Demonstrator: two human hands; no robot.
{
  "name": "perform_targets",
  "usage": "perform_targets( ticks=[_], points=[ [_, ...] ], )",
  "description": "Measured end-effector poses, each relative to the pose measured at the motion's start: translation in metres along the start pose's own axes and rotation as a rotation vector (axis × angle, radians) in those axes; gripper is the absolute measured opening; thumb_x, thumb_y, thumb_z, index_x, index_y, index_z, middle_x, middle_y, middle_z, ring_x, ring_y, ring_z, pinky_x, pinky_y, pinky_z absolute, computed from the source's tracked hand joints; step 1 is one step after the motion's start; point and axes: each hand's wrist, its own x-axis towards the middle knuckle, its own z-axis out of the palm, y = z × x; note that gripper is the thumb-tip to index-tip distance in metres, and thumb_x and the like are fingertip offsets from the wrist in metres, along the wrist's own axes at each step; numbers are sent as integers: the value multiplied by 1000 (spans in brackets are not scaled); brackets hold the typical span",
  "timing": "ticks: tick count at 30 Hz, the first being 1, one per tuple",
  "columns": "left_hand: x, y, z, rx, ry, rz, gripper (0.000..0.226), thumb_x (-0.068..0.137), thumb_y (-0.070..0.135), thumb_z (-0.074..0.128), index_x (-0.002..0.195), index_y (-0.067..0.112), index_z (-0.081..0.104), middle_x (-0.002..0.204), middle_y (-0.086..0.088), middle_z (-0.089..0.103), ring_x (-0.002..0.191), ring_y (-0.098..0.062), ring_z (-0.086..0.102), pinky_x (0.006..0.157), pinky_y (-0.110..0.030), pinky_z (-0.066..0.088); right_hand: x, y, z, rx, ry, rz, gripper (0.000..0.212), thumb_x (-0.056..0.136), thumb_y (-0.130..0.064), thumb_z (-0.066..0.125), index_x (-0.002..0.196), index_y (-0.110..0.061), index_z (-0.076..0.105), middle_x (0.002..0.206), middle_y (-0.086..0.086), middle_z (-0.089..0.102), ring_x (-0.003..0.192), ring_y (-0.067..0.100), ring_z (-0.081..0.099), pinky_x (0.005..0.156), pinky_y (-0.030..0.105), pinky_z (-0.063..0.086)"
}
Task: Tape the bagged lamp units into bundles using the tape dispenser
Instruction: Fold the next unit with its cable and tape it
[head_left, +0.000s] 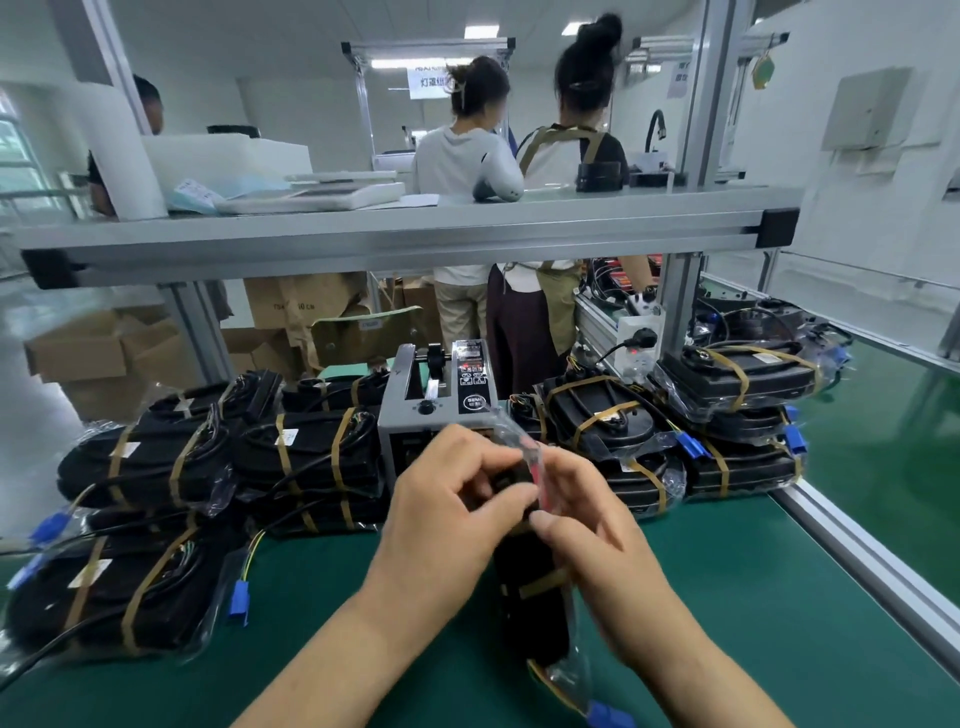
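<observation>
A black bagged lamp unit (530, 592) stands on edge on the green mat, between my forearms. My left hand (447, 499) and my right hand (587, 514) both grip its top end, fingers curled round the clear plastic bag. A strip of brown tape crosses the unit lower down. A blue connector (608, 714) hangs from its near end. The grey tape dispenser (441, 400) stands just behind my hands, with a short piece of tape sticking up from its slot.
Taped bundles of bagged units (156, 457) pile up on the left, and more stacks (737, 395) sit on the right. An aluminium shelf (395, 234) crosses overhead. The bench edge rail (872, 561) runs along the right. Two people stand beyond the bench.
</observation>
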Motion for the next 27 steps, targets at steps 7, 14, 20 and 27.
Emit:
perform_targets(
  ticks=[7,14,20,27],
  points=[
    [-35,13,-1,-82,-7,136,19,82,9,71,95,22,75,96,11,71,91,-12,69,77,-20,53,-18,-13,10,-160,190,54,83,57,-67,73,135,-49,50,123,-30,64,113,-11,59,96,24,48],
    [1,-36,-10,-538,335,-716,14,87,22,68,77,16,76,75,-4,71,54,-9,55,51,-20,47,-21,-18,8,-243,372,-20,39,102,-49,35,120,-39,68,110,-52,52,104,-34,44,77,-10,31],
    [43,-93,4,-629,355,-1171,27,96,21,62,70,11,63,50,4,57,41,-4,46,36,-14,36,-19,-20,14,-211,456,-142,49,94,-45,30,125,-33,66,113,-52,52,109,-30,46,82,-10,30],
    [60,-102,16,-786,470,-1263,24,96,20,63,74,11,60,39,5,55,28,-1,49,33,-10,35,-27,-6,20,-153,473,-194,47,96,-38,32,127,-28,66,117,-45,58,116,-23,49,88,-7,31]
  ],
)
